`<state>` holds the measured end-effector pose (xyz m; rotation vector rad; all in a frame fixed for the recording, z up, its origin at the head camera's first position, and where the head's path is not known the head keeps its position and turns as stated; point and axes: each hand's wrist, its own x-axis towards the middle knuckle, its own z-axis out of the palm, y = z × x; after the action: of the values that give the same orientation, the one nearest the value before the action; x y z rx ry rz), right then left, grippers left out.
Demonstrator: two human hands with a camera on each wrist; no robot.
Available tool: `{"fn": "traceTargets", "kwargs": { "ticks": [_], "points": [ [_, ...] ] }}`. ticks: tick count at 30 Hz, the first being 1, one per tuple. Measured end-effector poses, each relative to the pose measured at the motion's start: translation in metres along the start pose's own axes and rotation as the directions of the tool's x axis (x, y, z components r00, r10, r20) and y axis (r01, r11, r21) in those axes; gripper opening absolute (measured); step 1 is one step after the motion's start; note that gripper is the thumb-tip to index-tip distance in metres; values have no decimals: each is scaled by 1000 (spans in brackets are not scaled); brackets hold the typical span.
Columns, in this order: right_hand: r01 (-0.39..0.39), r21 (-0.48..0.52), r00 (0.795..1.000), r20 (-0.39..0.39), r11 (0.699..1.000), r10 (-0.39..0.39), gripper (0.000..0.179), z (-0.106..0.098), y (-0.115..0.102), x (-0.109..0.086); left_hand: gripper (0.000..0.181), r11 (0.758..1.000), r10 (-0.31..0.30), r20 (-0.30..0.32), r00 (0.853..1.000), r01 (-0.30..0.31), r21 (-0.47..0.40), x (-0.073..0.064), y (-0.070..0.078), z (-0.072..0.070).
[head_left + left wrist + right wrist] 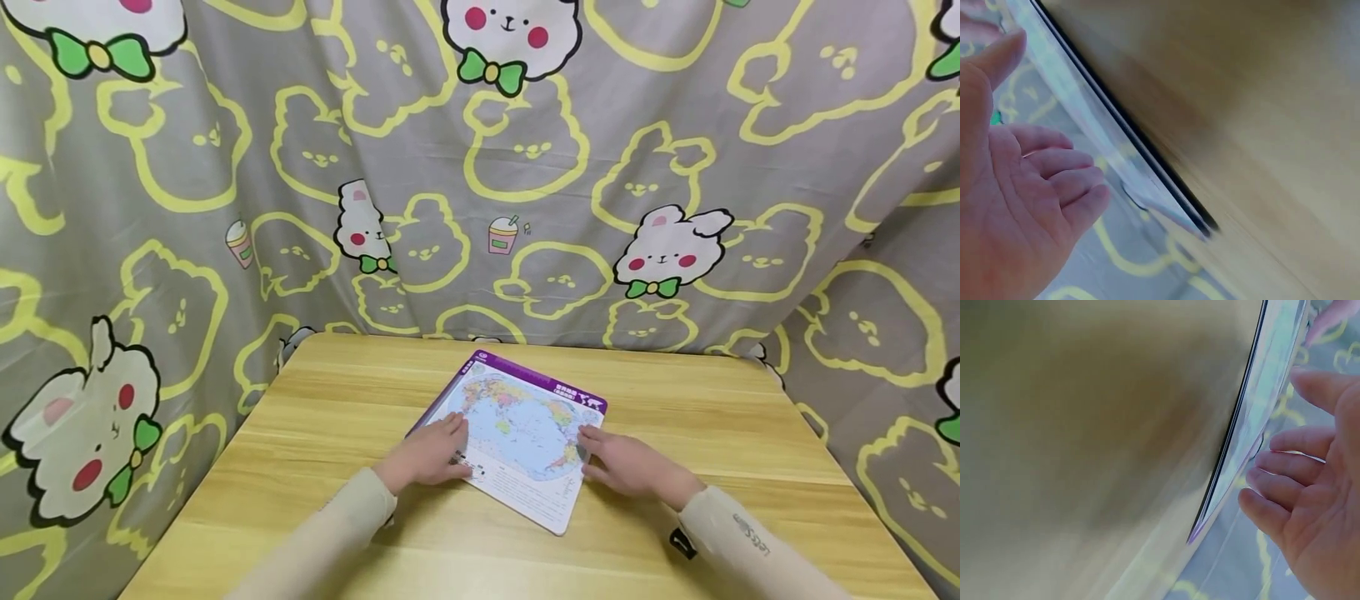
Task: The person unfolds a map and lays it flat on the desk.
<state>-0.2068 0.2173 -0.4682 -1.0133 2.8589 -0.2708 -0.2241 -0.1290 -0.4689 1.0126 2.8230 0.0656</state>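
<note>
A thin world map board (525,429) with a purple top strip lies turned at an angle on the wooden table. At its left edge is my left hand (429,452), its fingertips overlapping the board's side in the head view. My right hand (628,463) stands at the opposite edge, thumb and fingers apart. Seen from the left wrist, the left hand (1035,194) has loosely bent fingers beside the glossy board (1094,112). The right wrist view shows the right hand (1304,494) likewise relaxed, palm facing the board's side (1254,406).
The wooden table (300,433) extends around the board on every side. Behind it and along both sides hangs a grey curtain (420,167) with yellow outlines and white cartoon animals. A small black piece (682,543) sits under the right sleeve.
</note>
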Motion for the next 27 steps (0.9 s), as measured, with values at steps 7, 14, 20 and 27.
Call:
{"fn": "traceTargets", "kwargs": {
  "ticks": [7,14,20,27],
  "points": [
    [84,-5,996,-5,996,-84,55,6,-25,-11,85,997,-60,-14,998,59,-58,2,-37,6],
    [139,12,990,36,990,-139,53,13,-43,-18,95,984,-115,38,993,119,-132,2,-54,7],
    [190,17,981,38,982,-191,53,21,-52,-22,102,977,-116,77,990,128,-169,3,-58,2],
    [225,-11,974,27,974,-225,52,27,-56,-22,103,982,-101,97,990,114,-151,4,-61,2]
  ]
}}
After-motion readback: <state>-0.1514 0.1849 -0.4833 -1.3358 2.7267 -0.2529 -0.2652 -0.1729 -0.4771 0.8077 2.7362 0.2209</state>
